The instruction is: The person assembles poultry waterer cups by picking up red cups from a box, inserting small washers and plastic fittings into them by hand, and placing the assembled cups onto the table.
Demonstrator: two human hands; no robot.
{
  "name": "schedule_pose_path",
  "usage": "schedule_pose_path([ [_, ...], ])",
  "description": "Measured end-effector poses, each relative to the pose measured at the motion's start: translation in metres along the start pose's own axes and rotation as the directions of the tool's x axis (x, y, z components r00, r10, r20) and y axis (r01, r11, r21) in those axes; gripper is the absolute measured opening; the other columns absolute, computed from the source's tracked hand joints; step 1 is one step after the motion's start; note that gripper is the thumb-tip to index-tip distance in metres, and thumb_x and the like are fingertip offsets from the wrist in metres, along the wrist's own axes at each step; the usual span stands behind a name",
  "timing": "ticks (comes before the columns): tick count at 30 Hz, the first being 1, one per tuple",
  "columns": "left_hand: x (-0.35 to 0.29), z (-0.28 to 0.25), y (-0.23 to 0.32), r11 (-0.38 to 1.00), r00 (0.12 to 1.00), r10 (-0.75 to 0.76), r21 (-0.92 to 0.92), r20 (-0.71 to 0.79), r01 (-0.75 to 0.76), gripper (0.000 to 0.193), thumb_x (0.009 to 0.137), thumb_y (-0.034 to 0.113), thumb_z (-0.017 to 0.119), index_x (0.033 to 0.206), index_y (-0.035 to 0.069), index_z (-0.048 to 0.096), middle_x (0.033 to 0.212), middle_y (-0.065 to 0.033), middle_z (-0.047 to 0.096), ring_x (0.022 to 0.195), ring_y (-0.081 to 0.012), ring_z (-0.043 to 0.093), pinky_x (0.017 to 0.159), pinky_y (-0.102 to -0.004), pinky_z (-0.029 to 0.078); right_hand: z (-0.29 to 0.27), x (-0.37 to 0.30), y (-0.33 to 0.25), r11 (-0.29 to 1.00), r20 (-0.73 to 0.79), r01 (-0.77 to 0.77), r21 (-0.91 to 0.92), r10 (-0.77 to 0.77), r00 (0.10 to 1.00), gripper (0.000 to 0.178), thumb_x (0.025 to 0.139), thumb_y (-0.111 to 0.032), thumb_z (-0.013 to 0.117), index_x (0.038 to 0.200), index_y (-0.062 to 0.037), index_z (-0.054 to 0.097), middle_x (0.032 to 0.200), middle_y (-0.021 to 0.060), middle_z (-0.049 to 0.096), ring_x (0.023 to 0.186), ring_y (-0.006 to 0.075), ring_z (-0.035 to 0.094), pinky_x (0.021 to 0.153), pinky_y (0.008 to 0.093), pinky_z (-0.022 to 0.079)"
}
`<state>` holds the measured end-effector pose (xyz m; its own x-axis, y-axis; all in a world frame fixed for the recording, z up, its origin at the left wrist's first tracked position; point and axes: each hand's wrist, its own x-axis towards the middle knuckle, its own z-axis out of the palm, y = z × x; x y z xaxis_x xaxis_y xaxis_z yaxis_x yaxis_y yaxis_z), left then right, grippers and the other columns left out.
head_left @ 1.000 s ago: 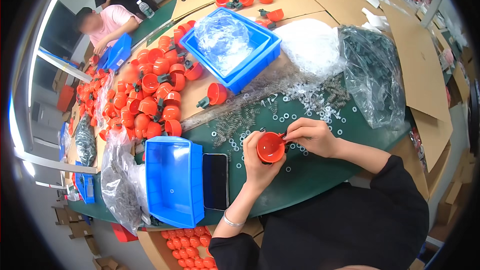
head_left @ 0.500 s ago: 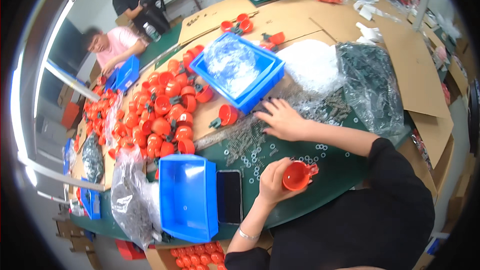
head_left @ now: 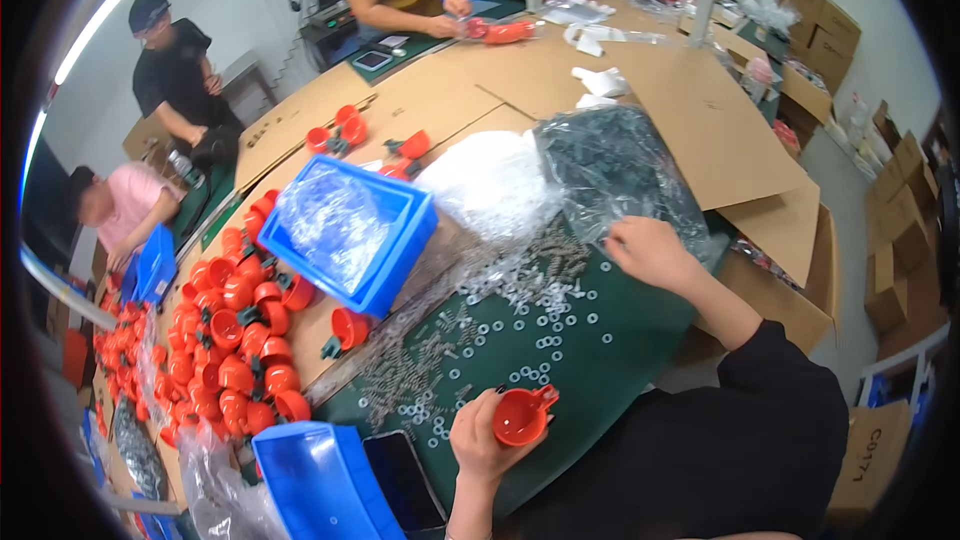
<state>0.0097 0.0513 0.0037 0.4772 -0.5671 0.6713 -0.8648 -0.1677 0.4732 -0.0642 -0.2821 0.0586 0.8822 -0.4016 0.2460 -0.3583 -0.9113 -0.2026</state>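
My left hand point(head_left: 478, 437) grips a red plastic cup point(head_left: 519, 420) with a small side spout, its open mouth facing up. It is held over the near edge of the green table, beside scattered white washers point(head_left: 530, 374). At the right, my right hand point(head_left: 648, 252) has its fingers curled in at the near edge of a clear plastic bag point(head_left: 625, 165) full of dark green parts. Whatever those fingertips pinch is hidden. Small metal springs point(head_left: 410, 370) and little clear pieces point(head_left: 520, 285) lie on the table between the hands.
A blue bin point(head_left: 345, 230) holding a clear bag stands beside a white heap point(head_left: 490, 185). Many red cups point(head_left: 235, 340) are piled left. An empty blue bin point(head_left: 325, 485) and a phone point(head_left: 402, 480) lie near. Cardboard sheets point(head_left: 700, 130) cover the far side; three people work beyond.
My right hand has left the springs by the blue bin for the bag of dark green parts, its spread fingers now curled. My left hand still holds the cup. The view has turned right.
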Motion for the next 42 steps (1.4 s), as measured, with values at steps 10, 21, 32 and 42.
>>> schedule_pose_path([
  [10,-0.001,0.01,0.004,0.983,0.987,-0.115,-0.128,0.115,0.129,0.078,0.047,0.021,0.091,0.112,0.004,0.052,0.1,-0.0131,0.062,0.086,-0.0305,0.063,0.074,-0.0376,0.051,0.017,0.015,0.101,0.833,0.12,-0.468,-0.295,0.518,0.847,0.073,0.083,-0.008,0.054,0.149,-0.0145,0.023,0.086,0.0226,0.066,0.082,0.0371,0.066,0.072,0.0471,0.052],
  [21,-0.001,0.011,0.002,0.975,0.98,-0.171,-0.125,0.101,0.184,0.077,0.048,0.023,0.092,0.112,0.004,0.054,0.098,-0.0124,0.063,0.082,-0.0316,0.063,0.072,-0.0384,0.053,0.085,0.035,0.121,0.982,-0.152,-0.19,-0.009,0.187,0.97,0.06,0.086,-0.021,0.062,0.141,-0.0115,0.04,0.134,0.0242,0.04,0.123,0.0423,0.04,0.104,0.0475,0.035],
  [32,-0.004,0.006,0.001,0.979,0.981,-0.145,-0.124,0.129,0.161,0.077,0.049,0.025,0.091,0.112,0.004,0.054,0.101,-0.0141,0.064,0.085,-0.033,0.064,0.074,-0.0398,0.053,0.041,-0.009,0.082,0.974,-0.128,0.067,-0.217,-0.096,0.987,0.035,0.075,-0.008,0.066,0.108,0.0,0.058,0.123,0.0189,0.05,0.114,0.0382,0.048,0.094,0.0439,0.045],
  [42,0.005,0.01,0.002,0.974,0.98,-0.19,-0.112,0.061,0.196,0.077,0.054,0.019,0.09,0.117,0.003,0.05,0.102,-0.0157,0.062,0.089,-0.0338,0.063,0.077,-0.0397,0.053,-0.048,-0.054,-0.054,0.716,-0.074,0.31,0.625,-0.341,0.937,0.042,0.076,0.001,0.064,0.118,-0.0027,0.06,0.104,0.0133,0.065,0.093,0.0291,0.064,0.08,0.0331,0.053],
])
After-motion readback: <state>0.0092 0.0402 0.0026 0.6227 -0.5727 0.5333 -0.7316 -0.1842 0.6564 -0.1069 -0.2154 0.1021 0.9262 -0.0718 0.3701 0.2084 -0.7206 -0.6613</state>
